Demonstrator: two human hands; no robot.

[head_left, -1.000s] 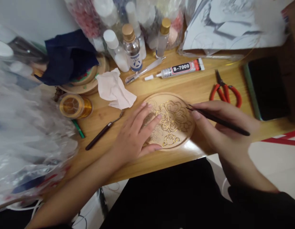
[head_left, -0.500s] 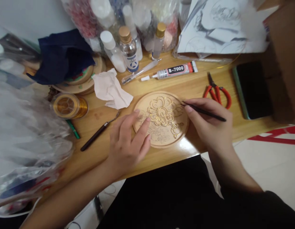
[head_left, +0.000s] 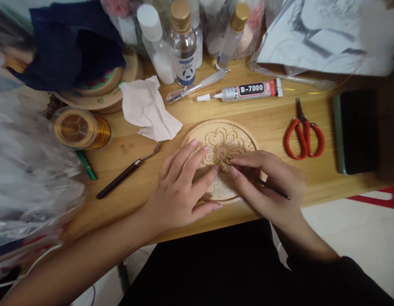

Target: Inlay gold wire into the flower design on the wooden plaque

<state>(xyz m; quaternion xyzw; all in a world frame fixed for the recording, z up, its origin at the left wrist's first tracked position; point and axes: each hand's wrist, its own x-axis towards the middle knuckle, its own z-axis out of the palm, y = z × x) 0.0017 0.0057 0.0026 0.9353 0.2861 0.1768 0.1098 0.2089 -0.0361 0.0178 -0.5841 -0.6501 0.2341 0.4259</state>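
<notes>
A round wooden plaque [head_left: 197, 129] lies on the table, with a flower of gold wire [head_left: 227, 138] on its face and thin drawn lines below it. My left hand [head_left: 182, 182] rests over the plaque's left side, fingers spread and fingertips on its surface. Pinched in my right hand [head_left: 270, 185] are slim black tweezers [head_left: 263, 182], slanting down to the left. Their tip is at the lower petals, close to my left index finger. Whether the tip holds any wire is too small to tell.
Behind lie a B-7000 glue tube [head_left: 251, 90], a pen [head_left: 198, 86] and a crumpled tissue [head_left: 149, 108]. Red-handled pliers [head_left: 303, 136] and a phone [head_left: 358, 131] are at right. To the left are a spool of gold wire [head_left: 82, 127] and a dark-handled hooked tool [head_left: 123, 175].
My right hand has moved the tweezers from the plaque's right edge to its lower middle. My left hand has slid further over the plaque. The view has shifted slightly.
</notes>
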